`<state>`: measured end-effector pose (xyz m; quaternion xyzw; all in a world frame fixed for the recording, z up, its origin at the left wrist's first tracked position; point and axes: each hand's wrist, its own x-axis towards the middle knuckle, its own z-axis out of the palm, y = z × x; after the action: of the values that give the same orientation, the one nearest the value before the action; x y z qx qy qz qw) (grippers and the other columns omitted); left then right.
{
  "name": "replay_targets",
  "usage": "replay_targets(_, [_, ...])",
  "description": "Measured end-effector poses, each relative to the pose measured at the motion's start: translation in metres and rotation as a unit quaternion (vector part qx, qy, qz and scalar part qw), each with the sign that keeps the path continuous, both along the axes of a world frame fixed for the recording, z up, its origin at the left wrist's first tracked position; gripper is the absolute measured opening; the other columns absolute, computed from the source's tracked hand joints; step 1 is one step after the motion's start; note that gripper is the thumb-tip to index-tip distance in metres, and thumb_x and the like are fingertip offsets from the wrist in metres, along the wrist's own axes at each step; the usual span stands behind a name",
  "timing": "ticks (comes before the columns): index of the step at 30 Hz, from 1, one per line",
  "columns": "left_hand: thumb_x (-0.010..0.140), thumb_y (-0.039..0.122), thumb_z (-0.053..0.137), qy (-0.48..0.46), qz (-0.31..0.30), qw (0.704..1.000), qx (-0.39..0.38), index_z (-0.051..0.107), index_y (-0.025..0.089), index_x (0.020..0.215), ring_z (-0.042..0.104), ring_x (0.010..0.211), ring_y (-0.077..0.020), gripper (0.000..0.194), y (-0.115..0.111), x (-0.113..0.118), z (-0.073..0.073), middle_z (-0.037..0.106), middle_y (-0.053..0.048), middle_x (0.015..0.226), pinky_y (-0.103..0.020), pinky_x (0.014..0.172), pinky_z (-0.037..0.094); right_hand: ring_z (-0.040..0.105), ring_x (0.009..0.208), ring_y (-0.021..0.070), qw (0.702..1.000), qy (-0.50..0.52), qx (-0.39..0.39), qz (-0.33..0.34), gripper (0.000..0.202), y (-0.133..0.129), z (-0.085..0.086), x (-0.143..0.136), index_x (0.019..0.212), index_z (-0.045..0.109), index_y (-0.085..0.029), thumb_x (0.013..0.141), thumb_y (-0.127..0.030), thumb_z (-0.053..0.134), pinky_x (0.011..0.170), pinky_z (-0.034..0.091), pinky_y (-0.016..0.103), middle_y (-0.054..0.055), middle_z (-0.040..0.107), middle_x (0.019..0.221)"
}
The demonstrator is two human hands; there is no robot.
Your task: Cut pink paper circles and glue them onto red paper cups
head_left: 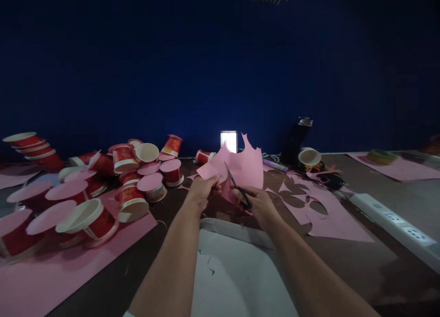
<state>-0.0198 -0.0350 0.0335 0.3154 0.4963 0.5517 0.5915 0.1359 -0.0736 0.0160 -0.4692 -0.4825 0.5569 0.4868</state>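
Note:
Pinched in my left hand [202, 191] is a sheet of pink paper [245, 165], raised above the table with a jagged, curved upper edge. My right hand [256, 202] grips a pair of dark-handled scissors [244, 197], whose blades point up and left against the paper, close to my left fingers. To the left stand many red paper cups [132, 201], several topped with pink paper discs [67, 190]. Right of my hands lie pink paper scraps [330, 216] with round holes cut in them.
A white power strip [392, 220] runs along the right side. A black bottle [295, 140] stands at the back beside a tipped cup [309, 156] and a purple marker [275, 165]. A tape roll [381, 157] rests on pink paper at far right. Behind is a dark blue wall [192, 78].

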Motion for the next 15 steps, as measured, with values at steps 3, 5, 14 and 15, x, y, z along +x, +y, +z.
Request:
replay_targets(3, [0.065,0.021,0.074,0.022,0.005,1.000,0.008,0.064,0.005,0.065,0.051,0.041,-0.0068,0.018,0.0013,0.0000,-0.0021,0.057,-0.001,0.049,-0.016,0.040,0.045,0.043,0.045,0.0086,1.000,-0.002,-0.002,-0.001,0.054,-0.0008,0.0020,-0.0002,0.105,0.071,-0.013,0.062,-0.046,0.075,0.041,0.030,0.021,-0.002,0.053,0.051])
replay_targets(5, [0.066,0.021,0.074,0.031,0.003,0.999,0.011,0.064,0.006,0.065,0.051,0.041,-0.0067,0.018,0.0015,-0.0001,-0.0029,0.057,-0.001,0.048,-0.015,0.039,0.044,0.043,0.045,0.0084,1.000,0.000,-0.004,0.001,0.055,-0.0009,0.0023,-0.0004,0.106,0.070,-0.013,0.062,-0.045,0.076,0.041,0.029,0.021,-0.002,0.053,0.052])
replay_targets(14, [0.065,0.020,0.075,0.037,-0.001,0.999,0.001,0.064,0.007,0.065,0.050,0.039,-0.0066,0.017,0.0010,-0.0013,-0.0018,0.056,-0.001,0.048,-0.015,0.038,0.043,0.046,0.048,0.0094,1.000,-0.002,-0.002,-0.002,0.049,0.0004,-0.0003,0.0009,0.103,0.072,-0.015,0.063,-0.043,0.076,0.043,0.034,0.021,-0.002,0.056,0.055])
replay_targets(15, [0.066,0.020,0.074,0.035,-0.001,0.999,0.001,0.064,0.007,0.065,0.050,0.039,-0.0065,0.017,0.0012,-0.0015,-0.0019,0.056,-0.001,0.047,-0.015,0.038,0.043,0.045,0.047,0.0092,1.000,-0.004,-0.001,-0.004,0.050,0.0004,-0.0005,0.0008,0.103,0.072,-0.015,0.063,-0.044,0.076,0.043,0.033,0.021,-0.002,0.056,0.054])
